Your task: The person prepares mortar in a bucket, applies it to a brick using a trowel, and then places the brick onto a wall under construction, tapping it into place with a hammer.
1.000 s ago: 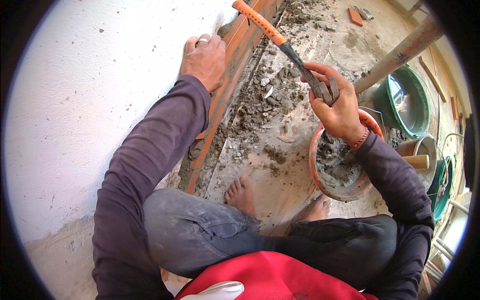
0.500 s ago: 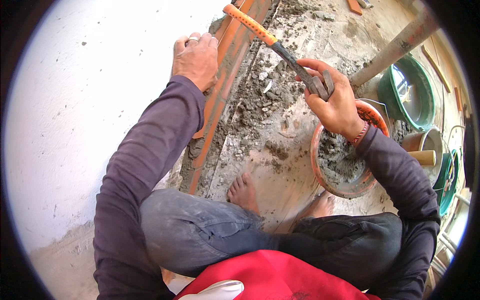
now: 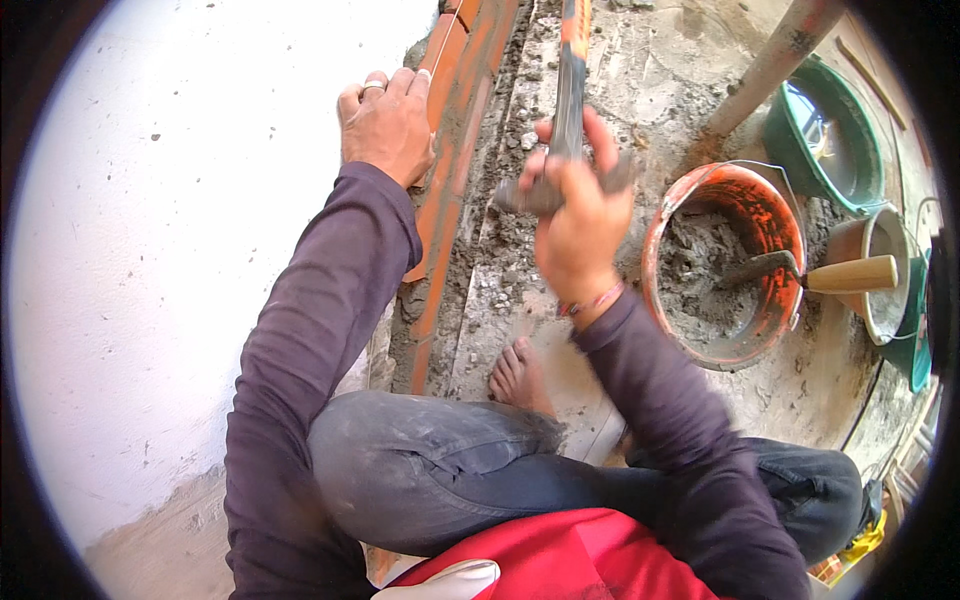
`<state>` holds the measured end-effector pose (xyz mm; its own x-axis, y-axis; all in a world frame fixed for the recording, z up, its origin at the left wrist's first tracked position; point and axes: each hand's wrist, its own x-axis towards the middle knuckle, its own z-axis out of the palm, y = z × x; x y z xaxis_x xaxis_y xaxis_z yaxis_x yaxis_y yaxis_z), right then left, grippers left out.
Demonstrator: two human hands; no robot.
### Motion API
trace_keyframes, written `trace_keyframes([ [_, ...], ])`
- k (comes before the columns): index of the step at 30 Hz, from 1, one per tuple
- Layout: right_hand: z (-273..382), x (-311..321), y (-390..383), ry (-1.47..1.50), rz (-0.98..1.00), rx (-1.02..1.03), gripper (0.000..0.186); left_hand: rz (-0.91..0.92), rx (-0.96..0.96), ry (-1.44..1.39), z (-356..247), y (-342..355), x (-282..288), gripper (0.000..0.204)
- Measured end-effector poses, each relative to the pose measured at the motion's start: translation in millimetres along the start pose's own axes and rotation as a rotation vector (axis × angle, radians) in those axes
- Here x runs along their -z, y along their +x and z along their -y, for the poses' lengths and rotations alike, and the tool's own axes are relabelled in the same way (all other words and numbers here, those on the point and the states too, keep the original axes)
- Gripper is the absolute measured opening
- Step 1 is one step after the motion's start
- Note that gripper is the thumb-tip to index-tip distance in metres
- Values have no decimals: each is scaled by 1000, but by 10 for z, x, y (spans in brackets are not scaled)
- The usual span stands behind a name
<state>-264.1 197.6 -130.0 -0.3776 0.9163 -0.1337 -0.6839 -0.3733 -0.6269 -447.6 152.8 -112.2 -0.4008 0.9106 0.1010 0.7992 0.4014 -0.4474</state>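
Observation:
My left hand (image 3: 388, 128), with a ring on one finger, is closed at the edge of the white wall, its fingers bent over an orange brick (image 3: 436, 222) in the row. The hand hides part of that brick. To its right, my right hand (image 3: 585, 215) grips a hammer (image 3: 570, 105) close to its dark metal head. The orange-and-black handle points away from me and runs off the top edge. Motion blurs the hammer's head. A thin string (image 3: 447, 45) runs along the far bricks, and grey mortar lies beside the row.
An orange bucket (image 3: 655, 225) of mortar stands at the right, a wooden-handled trowel (image 3: 850, 275) resting in it. Beyond are a green tub (image 3: 780, 150), a grey bucket (image 3: 885, 240) and a slanting pole (image 3: 765, 75). Mortar crumbs litter the floor near my bare foot (image 3: 520, 378).
My right hand has swung left with the hammer, from over the bucket toward the brick row, and the handle has turned to point straight ahead. My left hand stays on the brick.

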Motion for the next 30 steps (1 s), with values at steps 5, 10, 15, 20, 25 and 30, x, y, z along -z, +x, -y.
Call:
trace_keyframes([
  [5,-599,358,-602,-3,38,-197,64,-4,-34,-4,30,27,43,71],
  [10,-594,372,-787,-34,84,-230,65,21,-32,21,3,46,68,72],
  [15,-579,492,-782,-39,160,-348,66,29,-25,25,-16,61,79,71],
  [20,-565,537,-822,-56,161,-326,66,7,-27,74,-19,70,55,72],
  [25,-478,633,-844,-98,160,-365,66,-13,-39,65,-4,63,21,71],
  [30,-518,809,-934,-128,201,-394,64,-32,-41,67,-7,64,-4,70],
])
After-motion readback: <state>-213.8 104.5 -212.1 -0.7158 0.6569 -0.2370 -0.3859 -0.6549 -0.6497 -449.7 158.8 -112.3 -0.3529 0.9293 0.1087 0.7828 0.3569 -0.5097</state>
